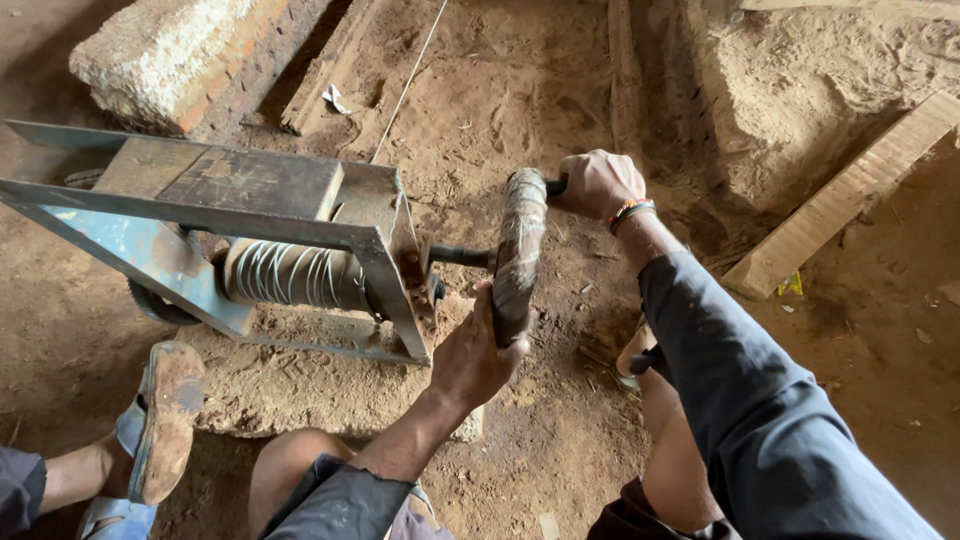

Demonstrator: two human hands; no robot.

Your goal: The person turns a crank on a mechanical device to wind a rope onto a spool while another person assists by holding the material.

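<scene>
Two hands on crank wheel (pixel 520 255), right of the winder frame (pixel 215 215) | drum (pixel 295 275) inside frame partly wound with wire, more apparently to come | I read left hand (pixel 475 355) clasping the wheel's lower rim | right hand (pixel 598 183) clenched on handle at the wheel's top.

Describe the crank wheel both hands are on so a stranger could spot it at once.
Start at the blue metal frame on the dirt floor, with its wire-wound drum. A dark axle leads right to the crank wheel, gripped by the left hand below and the right hand above. It alone stands outside the frame.
</scene>
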